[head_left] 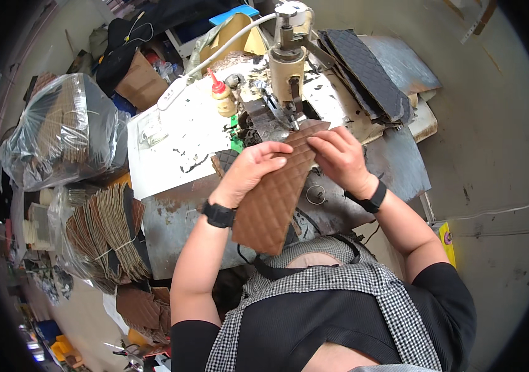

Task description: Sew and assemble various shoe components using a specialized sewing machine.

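Observation:
A brown quilted panel (268, 208) that looks like leather slants from the cream machine head (286, 74) down toward my lap. Its narrow far end lies beneath the metal foot (296, 123) of the machine. My left hand (253, 168) grips the panel's left edge, thumb and fingers lying over the top. On the opposite edge, near the machine, my right hand (342, 160) pinches the panel with bent fingers. Where the foot meets the panel is too small to make out.
Dark quilted panels (363, 74) are stacked right of the machine. A glue-like bottle with a red tip (222, 96) stands on the white sheet (168, 146) among dark scraps. At left sit tied bundles of brown pieces (106, 226) and a plastic-wrapped bundle (66, 133).

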The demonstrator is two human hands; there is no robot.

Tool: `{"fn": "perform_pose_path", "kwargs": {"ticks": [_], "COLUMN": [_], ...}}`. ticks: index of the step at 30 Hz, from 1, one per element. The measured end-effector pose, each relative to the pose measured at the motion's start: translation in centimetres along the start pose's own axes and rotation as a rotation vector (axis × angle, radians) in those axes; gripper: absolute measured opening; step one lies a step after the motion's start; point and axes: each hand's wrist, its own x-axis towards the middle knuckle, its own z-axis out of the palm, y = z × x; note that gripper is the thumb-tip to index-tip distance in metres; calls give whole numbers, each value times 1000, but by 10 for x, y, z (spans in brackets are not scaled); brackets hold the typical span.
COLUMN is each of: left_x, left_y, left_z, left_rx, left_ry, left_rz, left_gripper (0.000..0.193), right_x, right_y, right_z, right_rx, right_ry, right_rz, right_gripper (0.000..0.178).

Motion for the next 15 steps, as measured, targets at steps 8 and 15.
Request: {"fn": "perform_pose_path", "kwargs": {"ticks": [8,15], "left_x": [-16,-25], "left_y": [-13,-100], "left_z": [-8,-68], "left_rx": [-66,1066], "left_ry": [380,904], "left_rz": [45,-162], "left_gripper": [31,73], "right_x": [46,19], "right_y": [37,170], "right_z": [-91,-112], "right_rx": [419,381], "right_ry": [60,27], "right_rz": [424,903], "right_gripper": [11,26]}}
